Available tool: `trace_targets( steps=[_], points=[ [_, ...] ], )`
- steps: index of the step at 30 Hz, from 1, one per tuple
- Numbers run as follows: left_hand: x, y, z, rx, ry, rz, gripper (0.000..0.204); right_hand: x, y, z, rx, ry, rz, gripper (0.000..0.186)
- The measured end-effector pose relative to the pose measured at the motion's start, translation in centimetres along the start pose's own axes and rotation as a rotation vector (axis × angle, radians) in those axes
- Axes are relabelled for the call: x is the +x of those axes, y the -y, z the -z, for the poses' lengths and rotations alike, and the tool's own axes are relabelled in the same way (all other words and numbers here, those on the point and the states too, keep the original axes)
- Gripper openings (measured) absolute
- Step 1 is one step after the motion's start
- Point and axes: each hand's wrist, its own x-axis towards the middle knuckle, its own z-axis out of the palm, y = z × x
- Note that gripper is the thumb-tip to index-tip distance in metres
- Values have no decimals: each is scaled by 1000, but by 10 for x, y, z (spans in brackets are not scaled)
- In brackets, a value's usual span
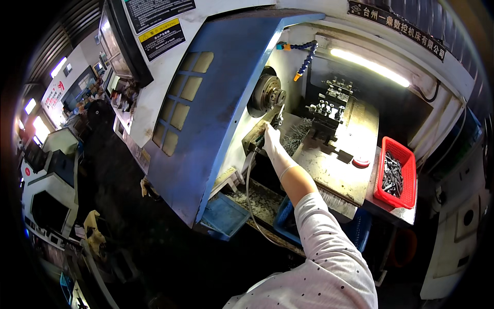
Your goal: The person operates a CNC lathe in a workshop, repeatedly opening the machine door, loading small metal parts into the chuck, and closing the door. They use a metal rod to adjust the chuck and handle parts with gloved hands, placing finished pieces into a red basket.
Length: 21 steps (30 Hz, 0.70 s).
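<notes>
My right arm, in a pale dotted sleeve, reaches into the open lathe. My right hand (272, 139), in a white glove, is closed around an air blow gun (278, 120). The thin nozzle points up toward the round metal chuck (268, 92), just below its face. From the gun a grey hose (248, 180) hangs down past the machine's lower edge. Whether a workpiece sits in the chuck is too small to tell. My left hand is out of view.
The blue sliding door (206, 113) stands left of my arm. To the right are the tool holders (327, 110) on their slide and a red basket (409, 180) of small metal parts. A blue tray (225, 213) lies below. Curled metal chips (298, 135) lie beside the hand.
</notes>
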Motion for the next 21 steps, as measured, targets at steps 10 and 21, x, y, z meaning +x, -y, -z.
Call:
trace_targets(
  steps=[10,21],
  points=[
    [17,22,27,67,104,18,28,-154,52,53,-622,689,-107,27],
    [68,13,-56,795,628,-192,28,-387,36,369,-1183,-8,230,24]
  ],
)
